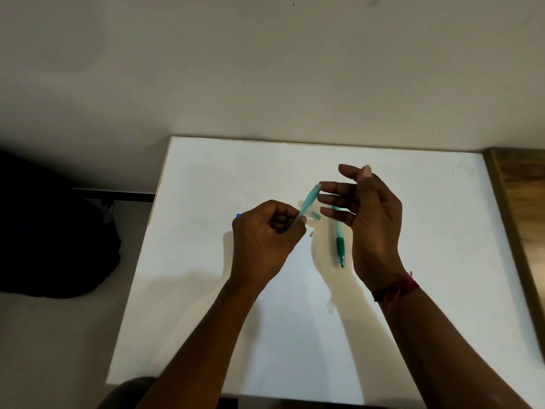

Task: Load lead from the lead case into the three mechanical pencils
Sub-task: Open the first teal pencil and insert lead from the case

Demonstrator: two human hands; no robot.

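1. Far left, on the floor: dark bag [44,231], beside the white table [206,290], not on it.
2. Blue bit [238,215] pokes out just behind the left hand's knuckles, low at the tabletop. The rest is hidden, so I can't tell whether it is a pencil or the case.
3. Left hand [262,240] is raised over mid-table, fingers curled tight, thumb pressed in, clamped on the lower end of the teal pencil [309,199].
4. Teal pencil: see-through barrel, held off the table, tilted up and to the right. Its lower end is buried in the fist and its upper end points at the right hand's fingers.
5. Small pale-green piece [315,215] lies loose on the table just right of the held barrel. Smaller piece [311,234] sits just below it. Both are too small to identify.
6. Second pencil [340,243] lies flat on the table with a green grip and its tip toward the person. Its far end is covered by the right hand's fingers.
7. Right hand [374,225] is raised, palm facing left, fingers straight and spread, thumb up, gripping nothing. One fingertip is at the teal pencil's upper end; I can't tell if it touches.
8. Red thread band [396,287] on the right wrist.
9. Far right: wooden surface [519,184] butts against the table edge.
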